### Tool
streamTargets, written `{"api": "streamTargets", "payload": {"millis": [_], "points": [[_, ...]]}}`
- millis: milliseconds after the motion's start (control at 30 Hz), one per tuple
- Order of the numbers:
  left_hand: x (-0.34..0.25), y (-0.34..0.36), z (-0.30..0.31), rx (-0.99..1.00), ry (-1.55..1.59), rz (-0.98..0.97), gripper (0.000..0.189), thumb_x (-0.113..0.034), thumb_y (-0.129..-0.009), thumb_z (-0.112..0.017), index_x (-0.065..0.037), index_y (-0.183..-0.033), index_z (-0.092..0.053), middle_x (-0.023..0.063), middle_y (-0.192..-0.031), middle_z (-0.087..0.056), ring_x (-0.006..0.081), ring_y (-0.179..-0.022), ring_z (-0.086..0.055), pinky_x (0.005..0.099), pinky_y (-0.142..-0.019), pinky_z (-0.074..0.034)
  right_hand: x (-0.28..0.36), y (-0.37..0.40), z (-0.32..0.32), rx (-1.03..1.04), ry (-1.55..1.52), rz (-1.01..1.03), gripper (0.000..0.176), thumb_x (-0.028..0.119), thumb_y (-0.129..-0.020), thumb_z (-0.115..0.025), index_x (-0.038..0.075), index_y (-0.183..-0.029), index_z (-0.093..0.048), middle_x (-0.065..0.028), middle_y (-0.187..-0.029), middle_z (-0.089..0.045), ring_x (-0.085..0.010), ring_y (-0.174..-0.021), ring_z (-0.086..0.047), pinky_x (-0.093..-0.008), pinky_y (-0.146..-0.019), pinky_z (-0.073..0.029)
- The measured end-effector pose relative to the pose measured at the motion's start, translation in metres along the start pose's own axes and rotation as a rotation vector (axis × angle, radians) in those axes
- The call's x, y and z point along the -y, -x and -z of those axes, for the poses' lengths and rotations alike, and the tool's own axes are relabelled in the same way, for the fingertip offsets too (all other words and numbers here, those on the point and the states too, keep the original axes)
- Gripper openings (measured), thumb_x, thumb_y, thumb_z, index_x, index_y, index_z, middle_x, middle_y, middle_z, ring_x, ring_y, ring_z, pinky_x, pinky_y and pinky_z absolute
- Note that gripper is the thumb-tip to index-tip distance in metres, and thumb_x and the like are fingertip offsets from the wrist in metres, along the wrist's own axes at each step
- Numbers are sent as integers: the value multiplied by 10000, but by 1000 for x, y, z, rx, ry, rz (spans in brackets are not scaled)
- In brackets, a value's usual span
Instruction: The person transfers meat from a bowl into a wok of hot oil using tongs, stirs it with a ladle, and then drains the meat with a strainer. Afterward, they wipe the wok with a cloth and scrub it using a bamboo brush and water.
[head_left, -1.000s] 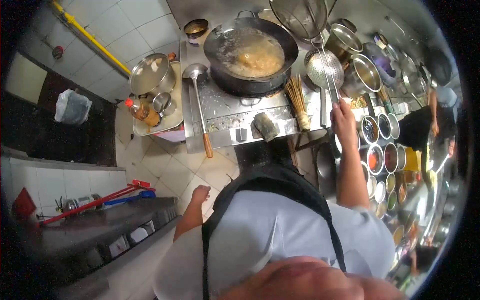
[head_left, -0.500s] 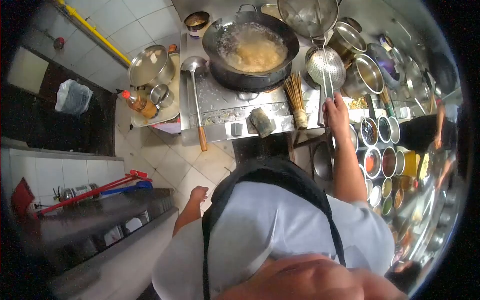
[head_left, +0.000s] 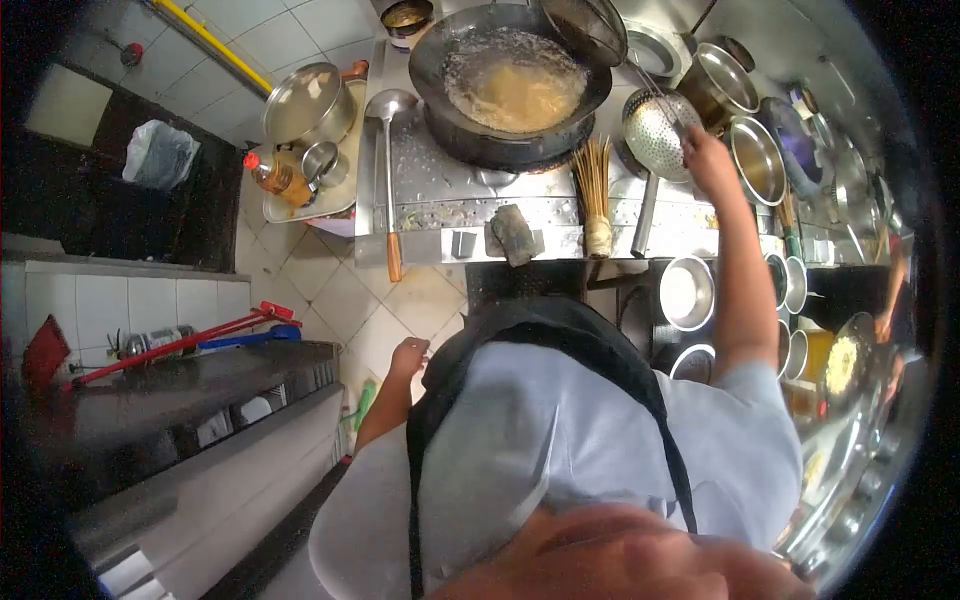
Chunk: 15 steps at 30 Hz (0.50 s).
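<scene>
My right hand (head_left: 708,160) is closed around the handle of a mesh strainer (head_left: 588,35), which is tilted at the right rim of a black wok (head_left: 425,95). Pale yellow liquid bubbles and foams in the wok. Below the strainer's handle lies a perforated skimmer (head_left: 650,138) on the stove, its own handle pointing toward me. My left hand (head_left: 408,358) hangs low at my side over the floor, fingers curled, with nothing visible in it. A bamboo wok brush (head_left: 597,205) and a folded cloth (head_left: 514,236) sit along the stove's front edge.
A long ladle (head_left: 390,180) lies left of the wok. At left are a steel pot (head_left: 310,105) and a red-capped bottle (head_left: 278,182). Steel pots (head_left: 758,160) stand at right, with bowls (head_left: 687,292) below. Part of another person (head_left: 893,290) shows far right.
My right hand has moved up and right, and the strainer has swung left and tilted toward the wok. My left hand has shifted slightly up. The camera view has shifted a little.
</scene>
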<state>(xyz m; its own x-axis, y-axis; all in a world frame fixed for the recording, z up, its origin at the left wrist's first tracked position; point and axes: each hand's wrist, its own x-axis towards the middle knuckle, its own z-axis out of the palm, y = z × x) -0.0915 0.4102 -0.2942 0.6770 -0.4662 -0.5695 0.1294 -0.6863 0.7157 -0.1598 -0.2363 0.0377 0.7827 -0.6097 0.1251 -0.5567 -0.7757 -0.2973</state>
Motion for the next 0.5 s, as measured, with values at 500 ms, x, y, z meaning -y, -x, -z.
{"api": "streamTargets", "payload": {"millis": [500], "points": [[-87,61,3,4,-58,321,228,-238,-865,-551,-18,-818,-583,87,-752,-606,172,-634,-647,316,-490,-520,-16,-86,37,358,-117,-20,411,72,-903,-497,57,-1311,-543,-30,-576,-524,-131,-406,-451,-311,-370,-373]]}}
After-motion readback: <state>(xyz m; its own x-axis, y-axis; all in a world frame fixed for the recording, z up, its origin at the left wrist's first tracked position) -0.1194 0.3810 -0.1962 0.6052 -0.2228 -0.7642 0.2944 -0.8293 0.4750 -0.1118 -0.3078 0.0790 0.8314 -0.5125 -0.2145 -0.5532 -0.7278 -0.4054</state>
